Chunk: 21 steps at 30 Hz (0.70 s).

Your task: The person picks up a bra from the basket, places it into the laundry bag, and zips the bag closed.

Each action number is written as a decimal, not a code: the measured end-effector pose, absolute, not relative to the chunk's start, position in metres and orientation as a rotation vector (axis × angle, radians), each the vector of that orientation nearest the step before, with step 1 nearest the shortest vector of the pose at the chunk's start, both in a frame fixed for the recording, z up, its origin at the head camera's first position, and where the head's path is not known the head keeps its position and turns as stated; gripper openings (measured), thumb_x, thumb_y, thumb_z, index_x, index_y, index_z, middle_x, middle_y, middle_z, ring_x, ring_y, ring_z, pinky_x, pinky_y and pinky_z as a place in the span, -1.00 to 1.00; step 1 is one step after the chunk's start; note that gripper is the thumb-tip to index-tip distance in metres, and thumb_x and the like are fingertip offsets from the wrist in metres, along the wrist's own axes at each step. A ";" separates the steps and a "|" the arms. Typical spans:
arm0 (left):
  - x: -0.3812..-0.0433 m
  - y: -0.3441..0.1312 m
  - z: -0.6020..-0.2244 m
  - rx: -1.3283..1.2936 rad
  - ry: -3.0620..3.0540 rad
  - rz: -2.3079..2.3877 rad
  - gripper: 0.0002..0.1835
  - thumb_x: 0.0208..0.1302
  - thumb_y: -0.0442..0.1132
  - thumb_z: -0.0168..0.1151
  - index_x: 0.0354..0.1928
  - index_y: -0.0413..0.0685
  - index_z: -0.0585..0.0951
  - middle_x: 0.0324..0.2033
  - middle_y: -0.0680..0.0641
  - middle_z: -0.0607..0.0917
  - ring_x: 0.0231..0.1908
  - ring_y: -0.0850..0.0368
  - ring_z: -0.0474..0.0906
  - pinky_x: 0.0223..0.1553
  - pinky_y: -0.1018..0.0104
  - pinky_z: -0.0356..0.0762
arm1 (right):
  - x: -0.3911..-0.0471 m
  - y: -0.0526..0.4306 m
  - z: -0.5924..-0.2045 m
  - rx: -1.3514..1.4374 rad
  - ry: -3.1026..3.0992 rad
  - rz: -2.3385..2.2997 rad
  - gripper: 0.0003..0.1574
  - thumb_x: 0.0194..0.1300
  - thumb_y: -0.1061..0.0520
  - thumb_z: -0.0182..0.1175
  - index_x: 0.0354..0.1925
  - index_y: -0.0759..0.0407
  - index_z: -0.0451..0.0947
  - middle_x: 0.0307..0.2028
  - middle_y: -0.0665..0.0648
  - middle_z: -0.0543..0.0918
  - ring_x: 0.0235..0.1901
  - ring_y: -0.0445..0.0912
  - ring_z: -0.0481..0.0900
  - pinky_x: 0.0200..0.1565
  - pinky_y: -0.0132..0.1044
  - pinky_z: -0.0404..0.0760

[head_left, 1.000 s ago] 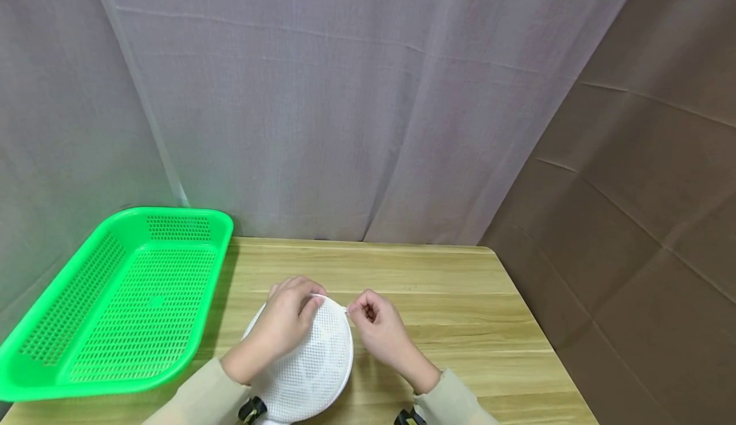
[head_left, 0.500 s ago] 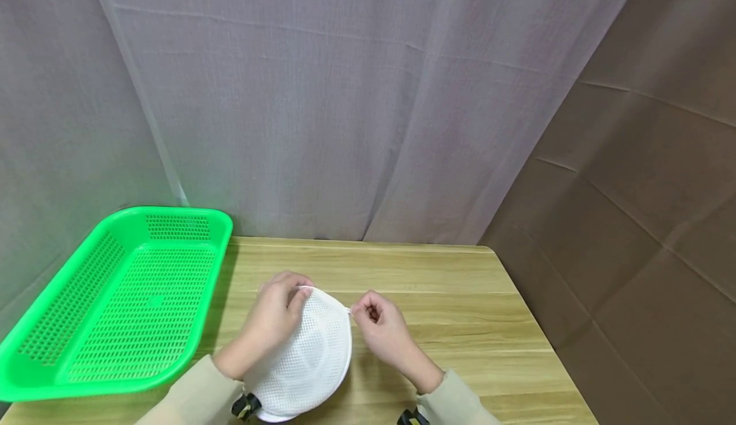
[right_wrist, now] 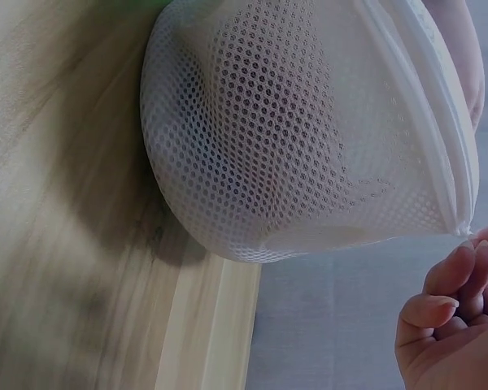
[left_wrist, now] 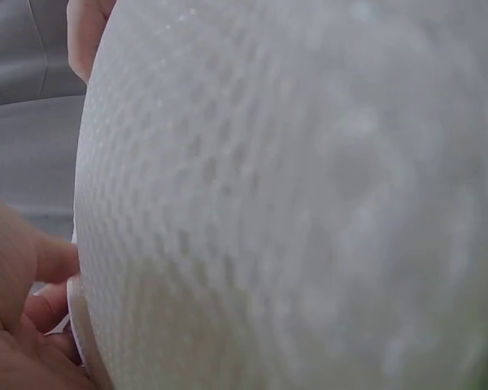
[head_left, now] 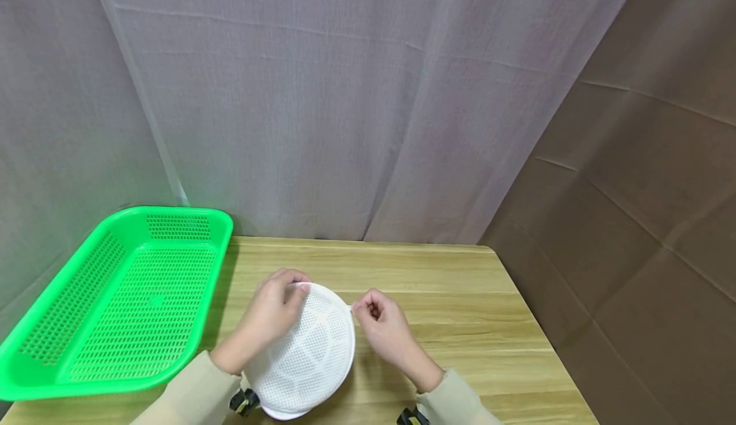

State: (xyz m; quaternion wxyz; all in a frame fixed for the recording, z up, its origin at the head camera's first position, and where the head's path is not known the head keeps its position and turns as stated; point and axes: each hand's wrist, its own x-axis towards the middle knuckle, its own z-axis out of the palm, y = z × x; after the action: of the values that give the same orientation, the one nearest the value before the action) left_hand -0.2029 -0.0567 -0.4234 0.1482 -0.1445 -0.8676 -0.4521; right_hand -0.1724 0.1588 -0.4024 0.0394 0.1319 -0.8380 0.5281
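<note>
A round white mesh laundry bag point(head_left: 316, 355) stands tilted near the front of the table, its piped rim facing up. My left hand point(head_left: 270, 310) grips its far left rim between thumb and fingers. My right hand point(head_left: 384, 330) pinches a tiny white piece at the rim's right side; its exact shape is too small to tell. In the right wrist view, the double-edged rim of the mesh bag point(right_wrist: 268, 106) runs down to the pinching fingertips point(right_wrist: 462, 264). Mesh fills most of the left wrist view, with the left hand point(left_wrist: 20, 301) at its edge.
A green plastic basket point(head_left: 215, 278) with slotted walls stands on the left of the wooden table point(head_left: 460, 323). Grey cloth point(head_left: 345, 124) hangs behind the table, and brown cloth point(head_left: 644, 220) along the right.
My left hand has shifted left and slightly away from me along the rim, carrying the bag's far edge with it. My right hand has edged slightly right, still pinching.
</note>
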 end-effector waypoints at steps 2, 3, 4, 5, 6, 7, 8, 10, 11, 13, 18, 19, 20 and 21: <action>-0.203 -0.056 -0.423 -0.435 -2.503 -1.286 -0.85 0.26 -0.28 0.27 -0.15 -0.10 0.66 -0.14 -0.07 0.67 -0.01 -0.09 0.53 0.10 -0.06 0.36 | -0.173 0.158 -0.402 0.408 -2.561 1.623 -0.77 0.32 0.32 0.13 -0.50 0.19 0.44 -0.62 -0.03 0.36 -0.60 -0.23 0.28 -0.55 -0.46 0.26; -0.203 -0.055 -0.423 -0.443 -2.513 -1.278 -0.83 0.26 -0.25 0.28 -0.13 -0.09 0.66 -0.12 -0.06 0.66 0.01 -0.09 0.52 0.12 -0.05 0.32 | -0.174 0.158 -0.402 0.406 -2.556 1.627 -0.77 0.32 0.32 0.13 -0.49 0.19 0.44 -0.62 -0.04 0.35 -0.61 -0.24 0.28 -0.55 -0.46 0.26; -0.202 -0.053 -0.422 -0.457 -2.518 -1.261 -0.81 0.25 -0.23 0.29 -0.11 -0.07 0.66 -0.11 -0.05 0.66 0.02 -0.08 0.51 0.12 -0.04 0.28 | -0.174 0.158 -0.403 0.404 -2.555 1.628 -0.77 0.32 0.31 0.13 -0.49 0.19 0.44 -0.62 -0.04 0.35 -0.61 -0.24 0.28 -0.56 -0.46 0.26; -0.202 -0.051 -0.422 -0.474 -2.521 -1.238 -0.80 0.24 -0.21 0.30 -0.11 -0.06 0.67 -0.10 -0.04 0.66 0.03 -0.08 0.50 0.12 -0.03 0.25 | -0.174 0.157 -0.403 0.404 -2.551 1.632 -0.77 0.33 0.31 0.14 -0.49 0.19 0.45 -0.62 -0.04 0.35 -0.61 -0.24 0.28 -0.56 -0.46 0.26; -0.202 -0.050 -0.422 -0.493 -2.523 -1.208 -0.79 0.23 -0.20 0.31 -0.11 -0.05 0.67 -0.10 -0.03 0.66 0.03 -0.07 0.50 0.11 -0.01 0.22 | -0.175 0.157 -0.403 0.407 -2.549 1.635 -0.78 0.33 0.31 0.13 -0.49 0.19 0.45 -0.62 -0.04 0.35 -0.61 -0.24 0.28 -0.56 -0.46 0.26; -0.201 -0.048 -0.422 -0.520 -2.520 -1.181 -0.79 0.23 -0.19 0.32 -0.11 -0.04 0.67 -0.10 -0.03 0.67 0.02 -0.05 0.50 0.10 0.00 0.21 | -0.175 0.157 -0.404 0.411 -2.547 1.641 -0.78 0.33 0.31 0.13 -0.48 0.19 0.45 -0.62 -0.04 0.35 -0.61 -0.24 0.28 -0.56 -0.46 0.26; -0.201 -0.045 -0.422 -0.549 -2.517 -1.155 -0.80 0.22 -0.19 0.32 -0.11 -0.03 0.67 -0.10 -0.02 0.67 0.02 -0.04 0.50 0.08 0.01 0.20 | -0.176 0.157 -0.404 0.419 -2.546 1.644 -0.78 0.33 0.31 0.13 -0.48 0.19 0.45 -0.62 -0.04 0.35 -0.60 -0.24 0.29 -0.55 -0.46 0.26; -0.199 -0.042 -0.421 -0.611 -2.513 -1.103 -0.81 0.22 -0.20 0.31 -0.12 -0.03 0.68 -0.12 -0.01 0.67 0.00 -0.04 0.50 0.04 0.02 0.20 | -0.176 0.157 -0.404 0.440 -2.544 1.649 -0.78 0.33 0.31 0.13 -0.48 0.20 0.45 -0.61 -0.04 0.36 -0.60 -0.25 0.29 -0.55 -0.46 0.26; -0.199 -0.040 -0.422 -0.641 -2.515 -1.078 -0.81 0.22 -0.21 0.31 -0.13 -0.03 0.68 -0.13 -0.01 0.68 -0.02 -0.04 0.51 0.02 0.02 0.21 | -0.176 0.157 -0.404 0.448 -2.543 1.652 -0.78 0.33 0.32 0.13 -0.48 0.20 0.44 -0.61 -0.04 0.36 -0.60 -0.25 0.29 -0.55 -0.46 0.26; -0.197 -0.037 -0.423 -0.698 -2.512 -1.030 -0.83 0.22 -0.24 0.30 -0.14 -0.03 0.68 -0.17 0.01 0.68 -0.06 -0.03 0.52 -0.05 0.03 0.24 | -0.176 0.157 -0.403 0.460 -2.543 1.655 -0.77 0.33 0.32 0.12 -0.49 0.20 0.43 -0.61 -0.04 0.36 -0.60 -0.25 0.28 -0.55 -0.46 0.26; -0.197 -0.034 -0.426 -0.739 -2.497 -0.976 -0.88 0.20 -0.36 0.29 -0.22 -0.05 0.67 -0.24 0.03 0.68 -0.16 0.01 0.54 -0.15 0.11 0.26 | -0.176 0.156 -0.403 0.461 -2.547 1.653 -0.77 0.33 0.34 0.13 -0.49 0.21 0.43 -0.61 -0.05 0.36 -0.61 -0.26 0.28 -0.55 -0.47 0.25; -0.197 -0.034 -0.427 -0.734 -2.494 -0.980 -0.88 0.19 -0.37 0.29 -0.23 -0.06 0.66 -0.25 0.03 0.68 -0.16 0.01 0.54 -0.15 0.11 0.26 | -0.176 0.156 -0.403 0.460 -2.548 1.656 -0.78 0.32 0.34 0.13 -0.49 0.22 0.44 -0.61 -0.04 0.37 -0.60 -0.25 0.28 -0.55 -0.46 0.25; -0.197 -0.035 -0.427 -0.727 -2.490 -0.984 -0.88 0.19 -0.39 0.29 -0.24 -0.06 0.66 -0.26 0.03 0.67 -0.16 0.01 0.54 -0.15 0.11 0.27 | -0.176 0.155 -0.403 0.459 -2.550 1.655 -0.78 0.32 0.33 0.13 -0.48 0.22 0.45 -0.61 -0.04 0.37 -0.60 -0.25 0.28 -0.55 -0.46 0.25; -0.196 -0.035 -0.427 -0.724 -2.485 -0.981 -0.88 0.19 -0.40 0.29 -0.25 -0.06 0.66 -0.26 0.03 0.67 -0.16 0.01 0.55 -0.15 0.11 0.27 | -0.175 0.155 -0.403 0.458 -2.551 1.656 -0.79 0.32 0.33 0.13 -0.48 0.22 0.45 -0.62 -0.04 0.37 -0.60 -0.25 0.28 -0.55 -0.46 0.25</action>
State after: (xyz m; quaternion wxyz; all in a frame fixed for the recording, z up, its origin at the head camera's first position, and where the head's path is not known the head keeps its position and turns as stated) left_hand -0.1964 -0.0349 -0.4274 0.1858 -0.2571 -0.8822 -0.3481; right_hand -0.1753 0.1552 -0.4034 0.0329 0.1488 -0.8291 0.5380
